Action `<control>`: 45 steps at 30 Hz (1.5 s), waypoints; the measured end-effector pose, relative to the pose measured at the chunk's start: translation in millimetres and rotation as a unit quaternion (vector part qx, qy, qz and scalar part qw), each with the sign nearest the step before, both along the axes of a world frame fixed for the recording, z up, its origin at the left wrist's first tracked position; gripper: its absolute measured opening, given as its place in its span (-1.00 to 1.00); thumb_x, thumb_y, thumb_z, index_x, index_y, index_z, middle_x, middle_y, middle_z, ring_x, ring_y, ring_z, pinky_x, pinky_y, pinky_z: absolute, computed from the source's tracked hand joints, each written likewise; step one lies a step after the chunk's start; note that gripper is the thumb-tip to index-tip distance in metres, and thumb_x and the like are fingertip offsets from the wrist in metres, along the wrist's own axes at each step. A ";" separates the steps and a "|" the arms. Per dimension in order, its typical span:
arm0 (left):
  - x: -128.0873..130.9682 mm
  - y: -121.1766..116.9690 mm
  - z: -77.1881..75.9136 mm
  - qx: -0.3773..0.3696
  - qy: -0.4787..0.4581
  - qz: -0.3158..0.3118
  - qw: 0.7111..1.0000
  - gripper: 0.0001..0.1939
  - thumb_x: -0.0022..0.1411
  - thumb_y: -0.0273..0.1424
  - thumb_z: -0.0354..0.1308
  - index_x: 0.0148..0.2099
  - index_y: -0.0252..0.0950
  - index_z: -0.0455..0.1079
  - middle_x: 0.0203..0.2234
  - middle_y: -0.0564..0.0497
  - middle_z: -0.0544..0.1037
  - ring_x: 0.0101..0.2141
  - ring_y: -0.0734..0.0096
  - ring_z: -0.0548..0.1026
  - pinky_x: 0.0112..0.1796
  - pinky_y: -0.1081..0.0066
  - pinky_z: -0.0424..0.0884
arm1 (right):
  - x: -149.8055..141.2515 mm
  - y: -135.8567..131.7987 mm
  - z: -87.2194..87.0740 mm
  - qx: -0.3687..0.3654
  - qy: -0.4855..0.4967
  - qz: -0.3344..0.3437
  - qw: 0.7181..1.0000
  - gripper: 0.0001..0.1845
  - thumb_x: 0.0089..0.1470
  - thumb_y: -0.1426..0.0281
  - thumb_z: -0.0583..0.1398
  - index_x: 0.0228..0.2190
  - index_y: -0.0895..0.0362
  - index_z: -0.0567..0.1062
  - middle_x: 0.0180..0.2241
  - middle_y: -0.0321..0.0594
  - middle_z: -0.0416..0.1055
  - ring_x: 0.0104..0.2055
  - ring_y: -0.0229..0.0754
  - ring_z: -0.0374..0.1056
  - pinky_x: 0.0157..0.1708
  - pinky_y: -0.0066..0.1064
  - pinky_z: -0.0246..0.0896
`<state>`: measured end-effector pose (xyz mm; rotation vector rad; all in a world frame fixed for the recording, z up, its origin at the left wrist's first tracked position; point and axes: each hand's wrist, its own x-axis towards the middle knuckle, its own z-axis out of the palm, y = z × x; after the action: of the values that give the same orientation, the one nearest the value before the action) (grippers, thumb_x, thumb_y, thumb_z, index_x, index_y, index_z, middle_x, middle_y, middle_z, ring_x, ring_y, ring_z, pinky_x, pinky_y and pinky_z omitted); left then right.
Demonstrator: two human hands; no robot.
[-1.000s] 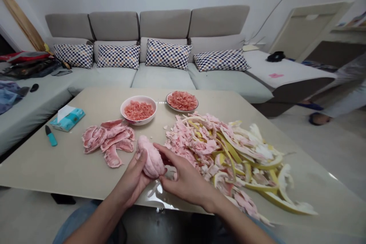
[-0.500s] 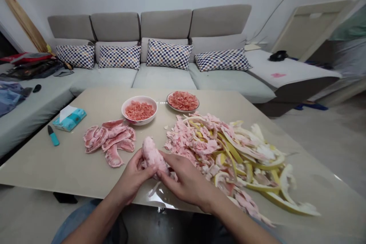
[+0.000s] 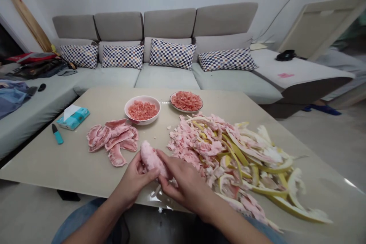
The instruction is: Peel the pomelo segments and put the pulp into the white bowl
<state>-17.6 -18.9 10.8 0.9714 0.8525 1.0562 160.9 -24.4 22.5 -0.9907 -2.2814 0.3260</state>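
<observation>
Between my two hands is a pale pink chunk of pomelo (image 3: 153, 158), held above the near edge of the table. My left hand (image 3: 134, 179) grips it from the left, thumb across its lower front. From the right, my right hand (image 3: 183, 179) closes fingers and thumb on its other end, partly hiding it. To the left lie several emptied pink membrane skins (image 3: 116, 137). Behind them stand a white bowl (image 3: 145, 122) and a dark-rimmed plate (image 3: 185, 110), both heaped with red pomelo pulp. A large pile of yellow rind and pink pith (image 3: 228, 152) spreads to the right.
A teal tissue pack (image 3: 74, 119) and a small knife with a teal handle (image 3: 58, 137) lie at the table's left. Beyond the table (image 3: 77, 171) runs a grey sofa (image 3: 166, 78) with checked cushions. A person's foot in a blue slipper (image 3: 326, 109) shows at far right.
The pomelo chunk has been turned, and my left thumb has moved from its upper left side down to its front. The person at the right has moved back. The view shifts slightly right-to-left.
</observation>
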 end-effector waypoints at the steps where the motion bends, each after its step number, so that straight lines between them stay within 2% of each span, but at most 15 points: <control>1: 0.1 -0.1 0.0 0.005 0.010 0.004 1.000 -0.46 0.04 -0.38 0.33 0.08 -0.30 0.29 -0.03 -0.15 0.49 0.03 0.13 0.40 0.00 0.30 0.32 | -0.9 -1.0 -0.7 0.007 0.004 0.000 1.000 -0.31 0.11 0.48 0.09 0.23 0.19 0.00 -0.19 0.02 0.48 -0.23 -0.04 0.42 -0.25 -0.22 0.38; 5: 1.3 -3.1 2.1 0.019 0.049 0.015 0.999 -0.49 0.03 -0.33 0.32 0.04 -0.31 0.32 -0.11 -0.12 0.52 -0.05 0.18 0.44 -0.05 0.33 0.35 | -3.8 -5.8 -0.8 0.013 0.021 -0.005 1.000 -0.35 0.12 0.50 0.08 0.22 0.17 0.03 -0.11 0.05 0.45 -0.16 -0.02 0.41 -0.20 -0.18 0.38; 10: 1.6 -10.5 5.5 0.016 0.072 0.041 0.996 -0.49 0.01 -0.32 0.33 0.01 -0.31 0.32 -0.15 -0.10 0.54 -0.10 0.21 0.47 -0.11 0.37 0.37 | -6.3 -10.7 -0.6 -0.008 0.046 -0.023 0.999 -0.40 0.08 0.48 0.12 0.16 0.21 0.13 -0.15 0.07 0.44 -0.15 -0.01 0.40 -0.20 -0.19 0.39; 14: 2.0 -10.9 5.2 0.019 0.065 0.035 0.997 -0.47 -0.01 -0.32 0.34 0.01 -0.31 0.31 -0.16 -0.10 0.54 -0.11 0.22 0.47 -0.11 0.36 0.37 | -5.7 -10.1 -3.3 -0.021 0.062 -0.025 0.998 -0.41 0.04 0.48 0.15 0.12 0.22 0.21 -0.18 0.06 0.45 -0.18 -0.01 0.40 -0.20 -0.19 0.38; 18: 4.0 -4.4 1.1 -0.005 0.033 0.031 0.999 -0.47 0.00 -0.33 0.34 0.02 -0.31 0.30 -0.13 -0.12 0.52 -0.06 0.18 0.45 -0.07 0.33 0.36 | -3.6 -5.6 -2.9 -0.080 0.066 -0.032 0.994 -0.45 0.05 0.47 0.14 0.11 0.21 0.26 -0.18 0.02 0.47 -0.19 -0.03 0.41 -0.19 -0.20 0.37; 21: 4.8 0.5 -1.9 -0.009 0.020 0.031 0.999 -0.46 0.01 -0.35 0.33 0.04 -0.29 0.29 -0.10 -0.11 0.50 -0.04 0.19 0.43 -0.05 0.33 0.35 | -1.3 -2.2 1.2 -0.136 0.073 -0.018 0.988 -0.42 0.05 0.50 0.14 0.13 0.16 0.24 -0.07 -0.01 0.45 -0.09 -0.07 0.40 -0.08 -0.24 0.32; 24: 4.9 2.3 -2.1 0.008 0.027 0.007 1.000 -0.44 0.02 -0.39 0.33 0.08 -0.25 0.26 -0.07 -0.08 0.48 -0.04 0.24 0.43 -0.03 0.35 0.33 | 0.4 -1.1 4.9 -0.157 0.086 -0.001 0.984 -0.38 0.00 0.55 0.13 0.13 0.12 0.24 0.02 -0.06 0.39 0.00 -0.11 0.35 0.00 -0.28 0.26; 28: 5.4 1.8 0.3 0.016 0.051 -0.015 0.998 -0.43 0.00 -0.43 0.33 0.07 -0.26 0.26 -0.13 -0.07 0.51 -0.08 0.23 0.46 -0.03 0.32 0.33 | -1.4 -3.7 3.7 -0.150 0.100 -0.011 0.984 -0.40 -0.03 0.57 0.12 0.09 0.12 0.27 -0.07 -0.08 0.44 -0.07 -0.11 0.38 -0.06 -0.29 0.29; 33: 6.4 0.0 2.6 0.027 0.083 -0.018 0.996 -0.49 -0.03 -0.47 0.30 0.00 -0.28 0.27 -0.23 -0.03 0.50 -0.14 0.23 0.47 -0.11 0.35 0.37 | -7.6 -9.8 -2.2 -0.130 0.098 -0.063 0.985 -0.43 -0.05 0.53 0.13 0.06 0.17 0.28 -0.10 -0.03 0.44 -0.12 -0.05 0.39 -0.13 -0.23 0.32; 40: 3.5 -3.0 7.8 0.026 0.086 -0.041 0.995 -0.46 -0.03 -0.52 0.26 0.02 -0.26 0.21 -0.25 0.00 0.49 -0.21 0.30 0.48 -0.15 0.38 0.37 | -11.3 -11.3 -0.4 -0.160 0.063 -0.080 0.982 -0.46 -0.13 0.54 0.14 -0.03 0.18 0.32 -0.19 -0.09 0.41 -0.18 -0.09 0.35 -0.20 -0.29 0.28; 45: 4.8 -4.6 4.2 0.018 0.117 -0.012 0.993 -0.47 -0.10 -0.57 0.25 -0.03 -0.27 0.25 -0.31 0.03 0.48 -0.24 0.31 0.46 -0.17 0.39 0.35 | -14.0 -13.6 1.2 -0.149 0.038 -0.090 0.984 -0.49 -0.16 0.54 0.13 -0.07 0.18 0.34 -0.25 -0.12 0.40 -0.26 -0.11 0.35 -0.28 -0.34 0.25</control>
<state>-12.8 -23.5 15.1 1.1499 1.0128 0.9515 146.9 -38.0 23.6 -1.3017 -2.0922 0.6306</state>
